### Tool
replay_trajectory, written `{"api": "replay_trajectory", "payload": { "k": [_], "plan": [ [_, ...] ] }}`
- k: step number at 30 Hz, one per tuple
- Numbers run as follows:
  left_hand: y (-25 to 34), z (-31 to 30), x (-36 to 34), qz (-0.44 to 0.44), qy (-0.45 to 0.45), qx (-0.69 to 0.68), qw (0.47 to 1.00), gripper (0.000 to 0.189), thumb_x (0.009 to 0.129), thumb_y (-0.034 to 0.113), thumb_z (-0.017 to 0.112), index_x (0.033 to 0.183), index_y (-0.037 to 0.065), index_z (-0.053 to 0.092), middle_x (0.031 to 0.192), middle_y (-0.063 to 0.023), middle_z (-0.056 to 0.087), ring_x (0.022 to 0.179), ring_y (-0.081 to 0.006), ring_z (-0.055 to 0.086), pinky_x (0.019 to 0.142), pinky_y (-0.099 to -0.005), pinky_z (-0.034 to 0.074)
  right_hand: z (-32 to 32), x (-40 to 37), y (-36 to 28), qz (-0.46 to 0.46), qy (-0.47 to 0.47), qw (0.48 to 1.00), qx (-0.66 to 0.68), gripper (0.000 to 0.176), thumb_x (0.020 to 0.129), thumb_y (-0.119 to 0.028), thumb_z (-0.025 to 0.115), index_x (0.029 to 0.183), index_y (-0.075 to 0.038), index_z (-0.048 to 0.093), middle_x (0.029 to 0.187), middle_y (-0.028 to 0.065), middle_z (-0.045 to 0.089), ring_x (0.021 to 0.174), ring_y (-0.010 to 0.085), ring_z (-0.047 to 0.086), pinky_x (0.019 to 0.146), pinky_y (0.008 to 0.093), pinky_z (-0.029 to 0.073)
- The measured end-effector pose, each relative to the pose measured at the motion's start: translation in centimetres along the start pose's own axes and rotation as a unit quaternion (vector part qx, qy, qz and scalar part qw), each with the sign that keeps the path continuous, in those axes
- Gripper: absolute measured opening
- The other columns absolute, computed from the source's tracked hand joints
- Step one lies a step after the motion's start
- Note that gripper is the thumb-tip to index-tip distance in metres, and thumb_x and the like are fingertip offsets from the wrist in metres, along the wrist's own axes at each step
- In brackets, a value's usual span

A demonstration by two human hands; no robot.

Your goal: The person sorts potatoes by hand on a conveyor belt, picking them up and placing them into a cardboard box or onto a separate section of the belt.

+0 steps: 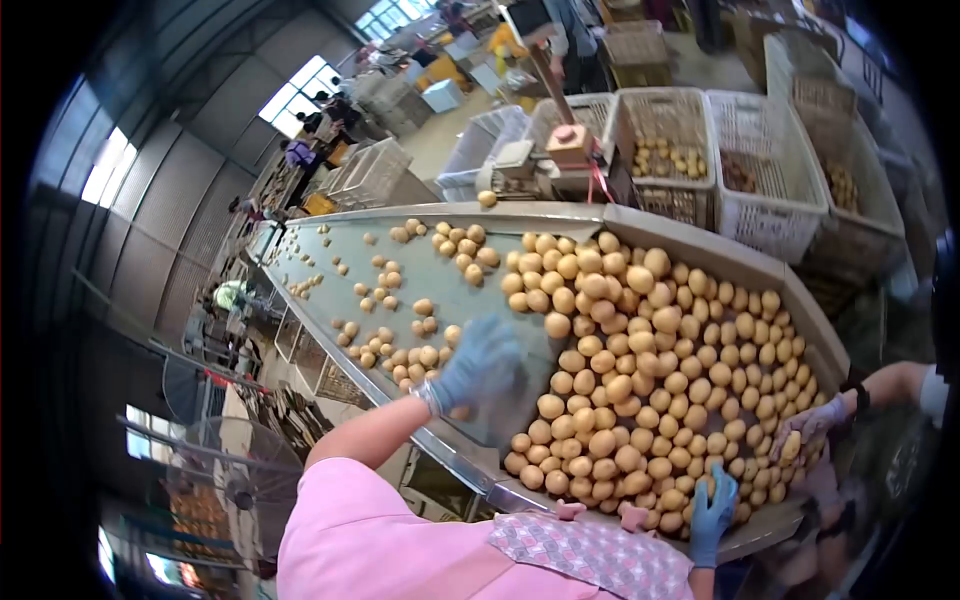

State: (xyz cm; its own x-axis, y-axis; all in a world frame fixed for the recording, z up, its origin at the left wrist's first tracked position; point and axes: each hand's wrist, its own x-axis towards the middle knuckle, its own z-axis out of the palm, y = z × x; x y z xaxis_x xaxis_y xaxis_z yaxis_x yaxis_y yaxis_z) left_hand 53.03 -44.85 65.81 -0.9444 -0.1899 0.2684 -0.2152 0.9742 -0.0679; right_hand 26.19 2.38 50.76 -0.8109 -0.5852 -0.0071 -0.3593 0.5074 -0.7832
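Handling of the potatoes [640, 340] seems in hand: the right hand [712, 510] curves its fingers at the heap's near edge (grip unclear). The blurred left hand [478, 362], closure untellable, is over the belt [460, 300]; grasping there calls for parted fingers.

The gloved left hand [478, 362], blurred, was held out near the frame's centre; the gloved right hand [713, 505] was lowered at lower right, fingers parted.

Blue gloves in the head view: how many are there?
2. One glove is on the left hand, blurred above the conveyor belt; the second glove is on the right hand, at the potatoes. Others may be hidden or too small to tell in the background.
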Motion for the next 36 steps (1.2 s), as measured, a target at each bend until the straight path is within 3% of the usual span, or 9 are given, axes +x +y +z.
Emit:
{"api": "replay_trajectory", "payload": {
  "k": [7,10,13,14,15,17,27,32,36],
  "plan": [
    [2.1,-1.0,-10.1,-0.005,-0.176,-0.085,0.981,0.038,0.077,0.026,0.077,0.112,0.015,0.071,0.124,-0.0107,0.063,0.126,-0.0328,0.054,0.104,-0.0561,0.044,0.6,0.8,-0.5,-0.024,-0.025,0.999,0.023,0.046,0.103,-0.021,0.069,0.146,-0.003,0.063,0.137,0.0186,0.061,0.124,0.0355,0.061,0.108,0.0451,0.049],
    [-0.6,-3.4,-10.9,0.027,-0.149,-0.137,0.979,0.017,0.071,0.012,0.075,0.082,0.010,0.062,0.104,-0.0089,0.064,0.104,-0.0344,0.059,0.092,-0.0474,0.050,0.5,-0.1,1.0,-0.071,0.008,0.997,0.008,0.046,0.101,-0.017,0.070,0.143,-0.001,0.065,0.132,0.0220,0.069,0.120,0.0383,0.063,0.108,0.0468,0.049],
    [-7.5,-2.3,-15.2,0.001,-0.119,0.058,0.991,0.023,0.079,0.016,0.071,0.100,0.008,0.076,0.131,-0.0143,0.065,0.123,-0.0379,0.058,0.107,-0.0476,0.048,0.5,-0.5,2.2,-0.077,0.037,0.996,-0.004,0.039,0.098,-0.018,0.074,0.135,-0.006,0.069,0.129,0.0211,0.068,0.117,0.0384,0.065,0.103,0.0444,0.053],
    [-9.0,-1.9,-16.1,-0.316,-0.077,-0.009,0.946,0.027,0.088,0.020,0.066,0.109,0.006,0.077,0.136,-0.0138,0.065,0.128,-0.0387,0.057,0.108,-0.0488,0.047,0.4,-0.6,1.9,-0.074,0.052,0.996,-0.008,0.041,0.097,-0.020,0.075,0.136,-0.007,0.069,0.126,0.0208,0.068,0.116,0.0389,0.066,0.102,0.0444,0.054],
    [-12.6,-2.8,-16.3,-0.265,-0.305,0.173,0.898,0.030,0.096,0.024,0.062,0.117,0.008,0.075,0.140,-0.0159,0.063,0.132,-0.0386,0.055,0.110,-0.0492,0.047,0.4,-0.5,1.7,-0.063,0.057,0.996,-0.007,0.042,0.097,-0.021,0.075,0.136,-0.008,0.068,0.125,0.0198,0.068,0.114,0.0384,0.066,0.099,0.0447,0.055],
    [-18.6,1.9,-16.3,-0.388,-0.179,0.225,0.876,0.037,0.094,0.029,0.068,0.127,0.014,0.071,0.152,-0.0176,0.056,0.143,-0.0422,0.048,0.118,-0.0538,0.039,0.1,-0.9,0.9,-0.027,0.039,0.999,0.023,0.043,0.096,-0.022,0.075,0.136,-0.010,0.068,0.121,0.0173,0.067,0.111,0.0373,0.066,0.095,0.0453,0.055],
    [12.6,5.1,19.4,0.150,0.019,-0.066,0.986,0.069,0.079,0.029,0.088,0.144,0.021,0.067,0.156,-0.0106,0.056,0.150,-0.0463,0.041,0.123,-0.0613,0.033,-0.2,-0.1,0.5,0.019,0.028,0.997,0.065,0.033,0.096,-0.021,0.075,0.125,-0.009,0.069,0.116,0.0120,0.064,0.104,0.0315,0.065,0.092,0.0423,0.054],
    [11.6,11.2,23.0,0.164,0.029,-0.074,0.983,0.040,0.077,0.041,0.083,0.108,0.016,0.076,0.120,-0.0039,0.069,0.108,-0.0302,0.064,0.098,-0.0470,0.046,0.0,0.1,1.4,0.035,0.016,0.997,0.072,0.023,0.096,-0.018,0.076,0.114,-0.006,0.068,0.115,0.0151,0.066,0.107,0.0342,0.066,0.096,0.0426,0.053],
    [9.9,8.7,21.1,0.102,-0.030,-0.050,0.993,0.041,0.075,0.038,0.084,0.105,0.011,0.075,0.131,-0.0090,0.065,0.113,-0.0330,0.062,0.098,-0.0496,0.048,-0.5,0.3,0.4,0.030,0.027,0.995,0.093,0.019,0.098,-0.017,0.075,0.112,-0.005,0.069,0.113,0.0137,0.068,0.102,0.0320,0.067,0.092,0.0399,0.054]
  ]
}}
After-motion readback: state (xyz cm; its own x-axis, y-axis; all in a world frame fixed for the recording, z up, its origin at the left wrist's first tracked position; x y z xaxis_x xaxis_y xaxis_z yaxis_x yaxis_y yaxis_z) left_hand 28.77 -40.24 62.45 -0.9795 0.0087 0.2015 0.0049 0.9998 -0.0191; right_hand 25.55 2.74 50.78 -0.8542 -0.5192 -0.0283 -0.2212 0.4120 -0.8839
